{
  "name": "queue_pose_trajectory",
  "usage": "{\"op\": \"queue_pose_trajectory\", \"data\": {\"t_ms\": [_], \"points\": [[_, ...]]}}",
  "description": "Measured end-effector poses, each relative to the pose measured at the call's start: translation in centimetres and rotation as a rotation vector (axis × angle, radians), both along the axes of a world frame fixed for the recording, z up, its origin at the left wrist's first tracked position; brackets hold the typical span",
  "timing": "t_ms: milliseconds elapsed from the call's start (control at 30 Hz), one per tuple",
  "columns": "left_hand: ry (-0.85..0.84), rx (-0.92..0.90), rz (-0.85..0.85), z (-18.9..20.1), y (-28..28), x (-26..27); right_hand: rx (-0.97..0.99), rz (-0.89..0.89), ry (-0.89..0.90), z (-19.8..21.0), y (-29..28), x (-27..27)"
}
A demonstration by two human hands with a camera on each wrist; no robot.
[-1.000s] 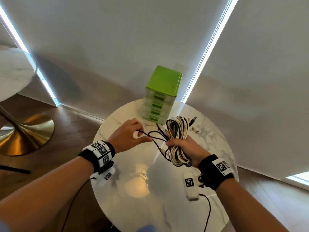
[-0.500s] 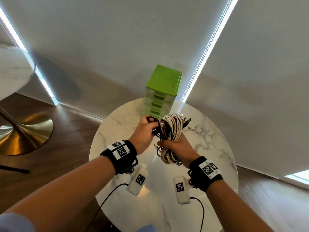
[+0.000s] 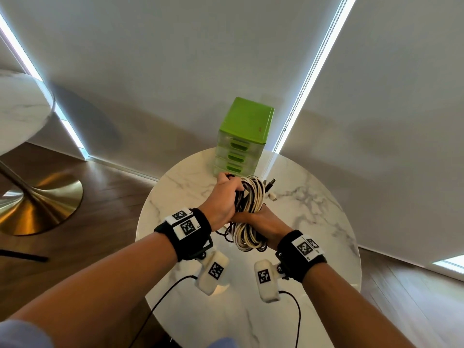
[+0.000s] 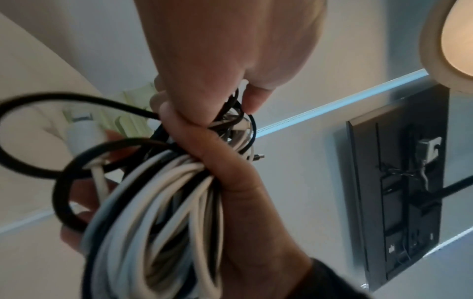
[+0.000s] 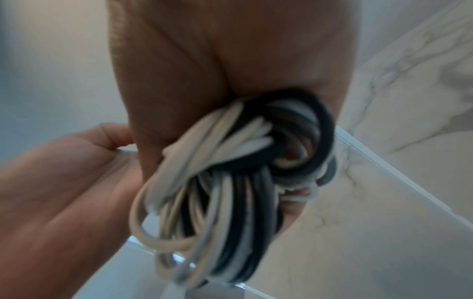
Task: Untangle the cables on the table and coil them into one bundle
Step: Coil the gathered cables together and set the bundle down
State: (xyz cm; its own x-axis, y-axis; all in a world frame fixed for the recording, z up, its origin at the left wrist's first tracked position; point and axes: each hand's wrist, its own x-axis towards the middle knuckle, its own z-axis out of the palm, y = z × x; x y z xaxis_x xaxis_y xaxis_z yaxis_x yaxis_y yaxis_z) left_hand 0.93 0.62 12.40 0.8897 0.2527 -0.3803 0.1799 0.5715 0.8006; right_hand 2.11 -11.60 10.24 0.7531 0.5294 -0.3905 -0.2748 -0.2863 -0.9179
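Above the marble table [image 3: 313, 222], both hands hide the cable bundle's [image 3: 251, 209] middle.

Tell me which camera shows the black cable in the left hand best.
The left wrist view: the black cable loops out from the left hand, which pinches it against the bundle. The head view shows only thin dark strands. The right wrist view shows blurred black loops.

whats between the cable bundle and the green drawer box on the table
In the head view, only the left hand gripping the cable bundle and bare marble table before the green drawer box.
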Motion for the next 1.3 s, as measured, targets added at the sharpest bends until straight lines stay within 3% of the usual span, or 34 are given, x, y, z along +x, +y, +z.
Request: {"op": "queue_pose_trajectory", "data": {"t_ms": [133,267,367,500,567,633,733,933,1067,1233,1300], "points": [[-0.007,-0.020,-0.065,0.2,0.4,0.0,0.029,-0.026,-0.055,0.2,-0.2,-0.1],[-0.014,0.232,-0.239,-0.1,1.3,-0.2,-0.002,-0.078,-0.040,-0.2,-0.7,0.2],[-0.087,0.277,-0.250,-0.9,2.4,-0.3,0.029,-0.142,-0.023,-0.7,-1.1,0.1],[0.139,0.409,-0.436,-4.2,3.6,-0.8,0.151,-0.185,0.005,-0.8,-1.7,-0.2],[0.213,0.221,-0.609,-5.4,3.4,-1.5,0.226,-0.171,0.080,-0.5,-1.7,-0.5],[0.193,0.015,-0.655,-5.4,2.8,-2.1,0.267,-0.149,0.153,-0.3,-1.6,-0.8],[0.130,-0.032,-0.504,-4.7,1.8,-2.2,0.265,-0.121,0.173,-0.5,-1.3,-1.1],[-0.033,0.188,-0.248,-4.7,1.6,-2.1,0.276,-0.218,0.077,-1.1,-1.2,-1.2],[-0.057,0.283,-0.105,-5.1,1.1,-2.4,0.233,-0.263,-0.023,-1.5,-0.8,-1.2],[-0.038,0.214,0.063,-5.8,-0.4,-2.2,0.231,-0.382,-0.042,-1.4,0.4,-1.5],[-0.078,0.157,0.027,-5.4,-0.7,-2.2,0.243,-0.430,-0.032,-1.4,0.6,-1.5]]}}
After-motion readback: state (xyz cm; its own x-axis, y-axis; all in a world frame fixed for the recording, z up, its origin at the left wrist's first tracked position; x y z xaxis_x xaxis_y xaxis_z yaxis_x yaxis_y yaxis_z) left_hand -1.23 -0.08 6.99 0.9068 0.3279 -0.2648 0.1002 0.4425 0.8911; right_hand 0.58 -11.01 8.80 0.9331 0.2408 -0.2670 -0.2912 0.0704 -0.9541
